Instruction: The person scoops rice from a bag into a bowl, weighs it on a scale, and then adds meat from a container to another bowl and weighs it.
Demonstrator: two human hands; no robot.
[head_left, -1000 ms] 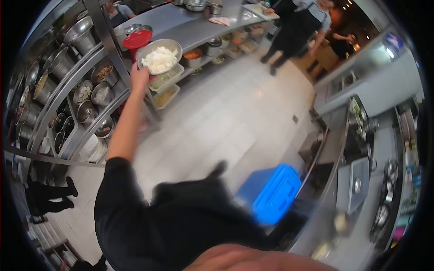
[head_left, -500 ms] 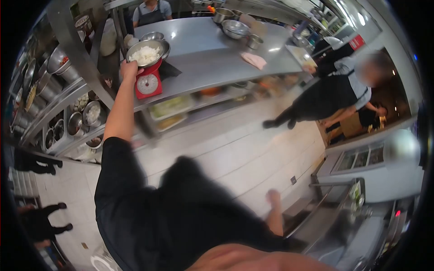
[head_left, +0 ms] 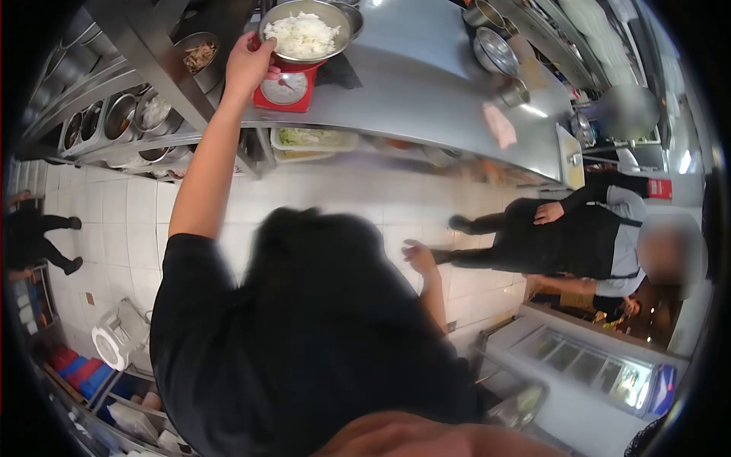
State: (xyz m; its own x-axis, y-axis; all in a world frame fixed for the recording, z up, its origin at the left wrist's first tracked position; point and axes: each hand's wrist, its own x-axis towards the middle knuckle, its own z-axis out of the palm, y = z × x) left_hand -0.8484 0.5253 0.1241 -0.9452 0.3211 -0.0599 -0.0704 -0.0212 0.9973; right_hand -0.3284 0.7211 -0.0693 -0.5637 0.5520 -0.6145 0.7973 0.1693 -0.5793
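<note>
A metal bowl (head_left: 339, 17) heaped with white rice (head_left: 301, 35) sits at the top of the view, on or just over a red dial scale (head_left: 298, 93). My left hand (head_left: 250, 67) grips the near left rim of this bowl, the thumb near the rice. Part of another metal bowl (head_left: 355, 21) shows just behind it. Away from the counter hangs my right hand (head_left: 419, 257), fingers spread, holding nothing.
The steel counter (head_left: 411, 99) carries a pink cloth (head_left: 499, 126) and metal bowls (head_left: 495, 53). Shelves of filled pans (head_left: 156, 114) stand left. A tray of greens (head_left: 312, 139) lies under the counter. A co-worker (head_left: 548, 236) in a dark apron stands right, beside a glass-topped freezer (head_left: 586, 362).
My view has turned, and the counter, scale and rice bowl now appear higher and further right. My left hand stays at the bowl's rim. My right hand has come up and its fingers are spread.
</note>
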